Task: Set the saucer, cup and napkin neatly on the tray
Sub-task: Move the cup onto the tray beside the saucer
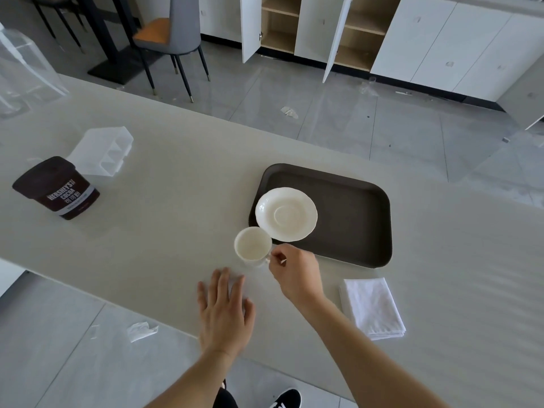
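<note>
A dark brown tray [353, 219] lies on the pale counter. A white saucer [286, 214] rests on the tray's left part, its rim reaching the tray's near-left edge. The white cup [252, 244] is upright just off the tray's near-left corner, beside the saucer. My right hand [295, 273] pinches the cup's handle from the right. My left hand [225, 309] lies flat on the counter below the cup, fingers spread, holding nothing. A folded white napkin [371, 307] sits on the counter near the front edge, below the tray and right of my right forearm.
A brown Hershey's cocoa tub [57, 188] stands at the far left, with a clear plastic package [101, 151] behind it. The counter's near edge runs diagonally below my hands. Beyond the counter are a grey chair [173, 33] and white cabinets with open doors [329, 28].
</note>
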